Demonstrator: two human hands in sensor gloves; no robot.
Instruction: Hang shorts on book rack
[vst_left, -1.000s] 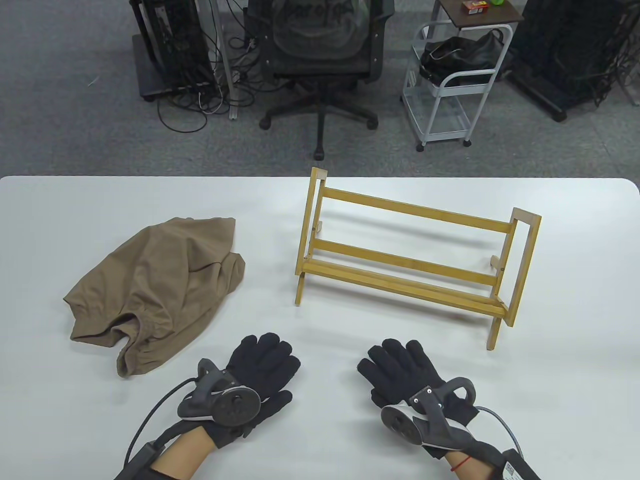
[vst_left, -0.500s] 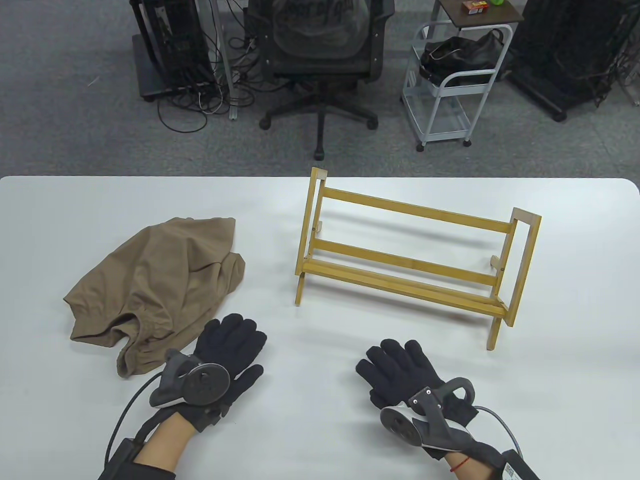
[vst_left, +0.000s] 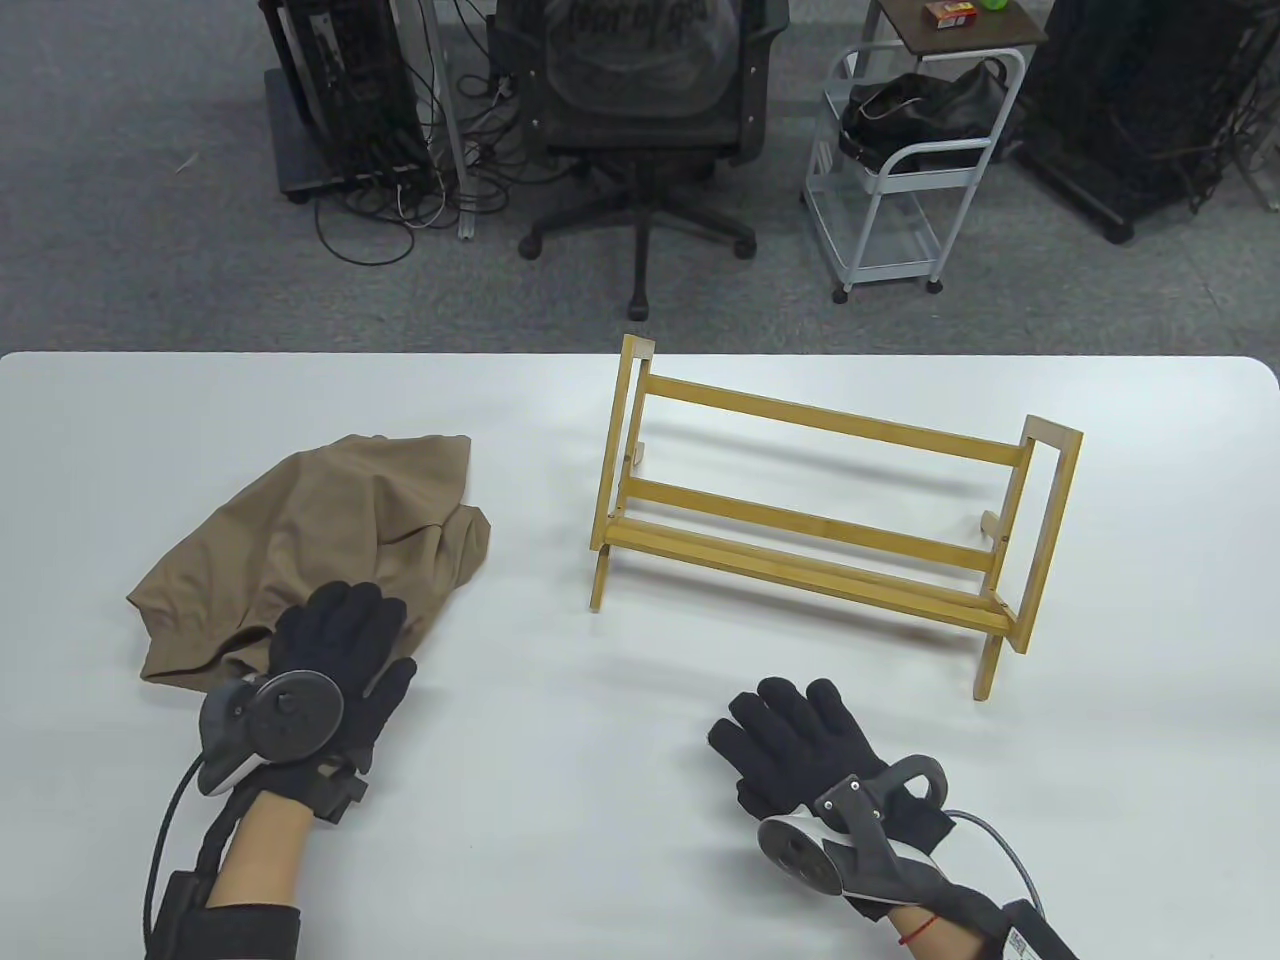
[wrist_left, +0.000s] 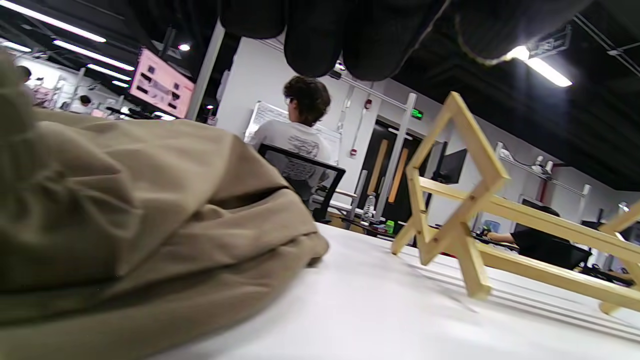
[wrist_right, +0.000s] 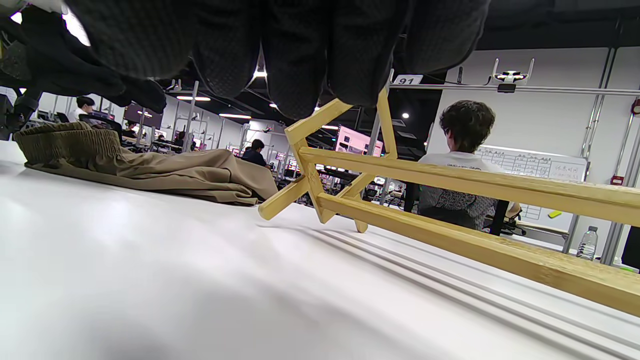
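The crumpled tan shorts lie on the left of the white table; they fill the left of the left wrist view and show far left in the right wrist view. The wooden book rack stands upright right of centre, also in the left wrist view and the right wrist view. My left hand lies open over the near edge of the shorts, fingers spread, gripping nothing. My right hand rests flat and open on the table in front of the rack.
Beyond the table's far edge stand an office chair, a white wire cart with a black bag and tangled cables on the floor.
My left hand has moved left and forward from the bare table onto the near edge of the shorts. My right hand has stayed almost still.
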